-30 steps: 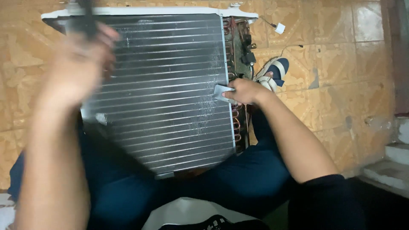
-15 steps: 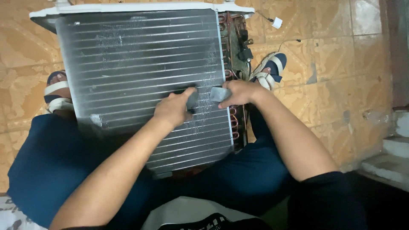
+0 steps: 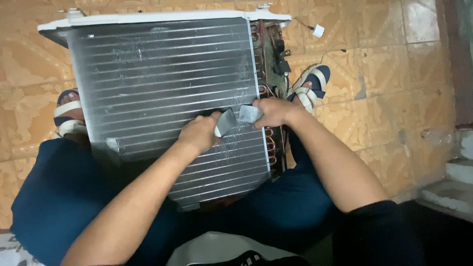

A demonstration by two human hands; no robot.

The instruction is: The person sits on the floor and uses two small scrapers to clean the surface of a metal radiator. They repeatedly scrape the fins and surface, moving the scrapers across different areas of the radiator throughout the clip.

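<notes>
Here, the left hand [image 3: 199,134] and right hand [image 3: 273,111] each pinch a small grey metal blade [image 3: 225,123]. Both blades seemingly rest on the silver finned coil panel [image 3: 148,74].

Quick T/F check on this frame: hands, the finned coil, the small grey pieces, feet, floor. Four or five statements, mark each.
1. Both hands meet on the silver finned metal coil panel. True: the left hand and right hand are side by side on it.
2. Each hand is on a small flat grey piece. True: the left grey piece and the right grey piece lie against the fins.
3. The floor is grey concrete. False: it is orange-tan patterned tile floor.
4. The person is barefoot. False: blue and white strapped sandals are on the feet.
5. The copper tube bends sit at the panel's left edge. False: they run along its right edge.
</notes>
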